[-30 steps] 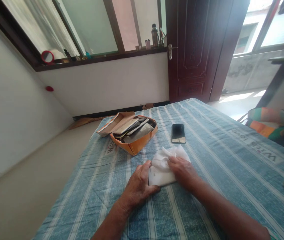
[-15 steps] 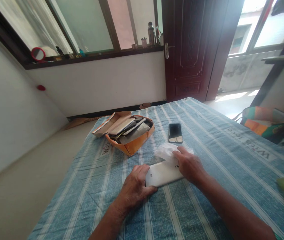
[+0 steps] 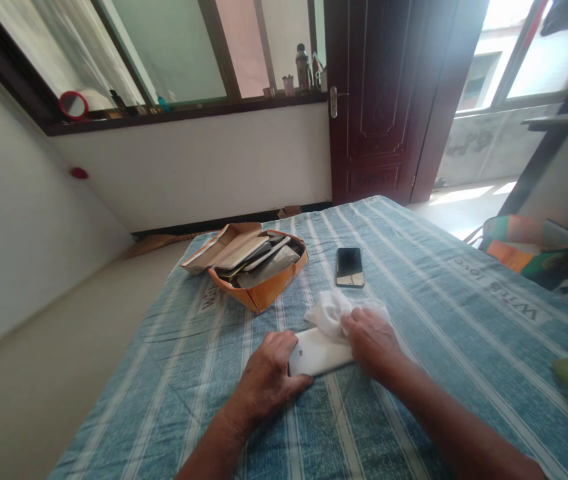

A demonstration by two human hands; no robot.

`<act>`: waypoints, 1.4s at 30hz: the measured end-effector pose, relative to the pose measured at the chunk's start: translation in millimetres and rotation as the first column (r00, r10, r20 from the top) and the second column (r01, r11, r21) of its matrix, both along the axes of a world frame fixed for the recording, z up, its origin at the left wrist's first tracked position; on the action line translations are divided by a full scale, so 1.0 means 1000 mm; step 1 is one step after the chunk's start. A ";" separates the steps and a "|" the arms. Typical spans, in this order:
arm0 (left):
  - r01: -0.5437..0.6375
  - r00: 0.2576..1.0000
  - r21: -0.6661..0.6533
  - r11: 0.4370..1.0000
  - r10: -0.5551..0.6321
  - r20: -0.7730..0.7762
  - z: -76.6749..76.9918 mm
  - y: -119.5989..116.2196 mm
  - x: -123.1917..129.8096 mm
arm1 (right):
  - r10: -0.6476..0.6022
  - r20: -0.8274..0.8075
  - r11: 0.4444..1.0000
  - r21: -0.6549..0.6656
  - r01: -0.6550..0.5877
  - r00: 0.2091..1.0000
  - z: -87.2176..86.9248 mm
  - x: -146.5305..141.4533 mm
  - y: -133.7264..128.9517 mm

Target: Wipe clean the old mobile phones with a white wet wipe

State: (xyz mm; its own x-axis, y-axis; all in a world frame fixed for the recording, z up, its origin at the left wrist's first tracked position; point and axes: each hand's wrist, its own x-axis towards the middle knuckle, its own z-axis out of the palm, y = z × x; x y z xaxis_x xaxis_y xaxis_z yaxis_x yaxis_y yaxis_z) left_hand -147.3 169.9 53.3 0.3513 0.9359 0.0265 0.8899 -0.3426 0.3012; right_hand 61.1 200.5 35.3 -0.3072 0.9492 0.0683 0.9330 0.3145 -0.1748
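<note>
left hand (image 3: 269, 370) is gripping white flat device (image 3: 318, 357) on blue striped bed (image 3: 429, 313), fingers (image 3: 287, 340) clamping around its left end. right hand (image 3: 374, 340) is pinching crumpled white cloth (image 3: 327, 312) between fingers, holding it over device's right part. dark phone (image 3: 350, 264) is lying flat just beyond cloth. open orange box (image 3: 271, 292) is sitting farther left, flat items (image 3: 247, 256) are filling it.

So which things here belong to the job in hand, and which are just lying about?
In the job:
White slab, gripped at one end by the left hand
White cloth, bunched over the slab, in the right hand

Probably just lying about:
Black phone
Orange box, lid open
Mirror and flask on the sill
</note>
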 end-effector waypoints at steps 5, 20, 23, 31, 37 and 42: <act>0.007 1.000 0.019 1.000 -0.007 -0.015 -0.003 0.001 -0.001 | 0.099 -0.024 0.991 0.092 -0.096 0.995 -0.009 -0.022 -0.011; 0.003 1.000 0.005 1.000 -0.003 0.015 0.001 0.005 -0.003 | 0.322 -0.192 0.944 0.135 -0.300 0.927 -0.016 -0.027 -0.002; 0.021 1.000 0.048 0.999 -0.021 -0.004 0.002 0.007 -0.004 | 0.233 -0.198 0.971 0.099 -0.218 0.952 -0.009 -0.019 0.005; 0.177 0.984 0.272 0.946 -0.166 -0.062 -0.008 0.016 -0.018 | 0.091 -0.218 0.995 0.065 -0.079 0.972 -0.006 -0.009 0.013; 0.270 0.963 0.314 0.910 -0.258 -0.079 -0.006 0.023 -0.026 | 0.231 -0.206 0.968 0.151 -0.202 0.951 -0.003 -0.017 0.008; 0.325 0.945 0.240 0.915 -0.325 -0.039 0.002 0.030 -0.032 | 0.401 -0.252 0.905 0.257 -0.338 0.881 -0.001 -0.022 0.003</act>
State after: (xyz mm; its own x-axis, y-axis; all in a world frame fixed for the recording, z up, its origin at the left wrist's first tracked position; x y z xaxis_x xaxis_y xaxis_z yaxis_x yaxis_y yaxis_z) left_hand -179.4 200.4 55.5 0.6346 0.7359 0.2362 0.7171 -0.6746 0.1752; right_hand 39.1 203.4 33.9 -0.5689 0.7265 0.3853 0.6577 0.6833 -0.3172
